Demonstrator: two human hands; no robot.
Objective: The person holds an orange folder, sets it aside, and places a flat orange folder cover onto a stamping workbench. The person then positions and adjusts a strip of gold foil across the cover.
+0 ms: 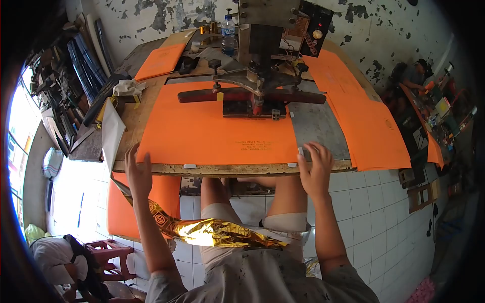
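Open room above orange sheet, front half, between left hand and right hand. Rear obstructed by press and crossbar; bottle beyond.

The orange sheet is made of smooth, matt paper. The press is built of worn metal; the table is edged with rough wood. The foil strip is finished in crumpled, glossy gold; the wall is roughened by flaking paint.

A bottle stands before the peeling wall; a red stool sits lower left.
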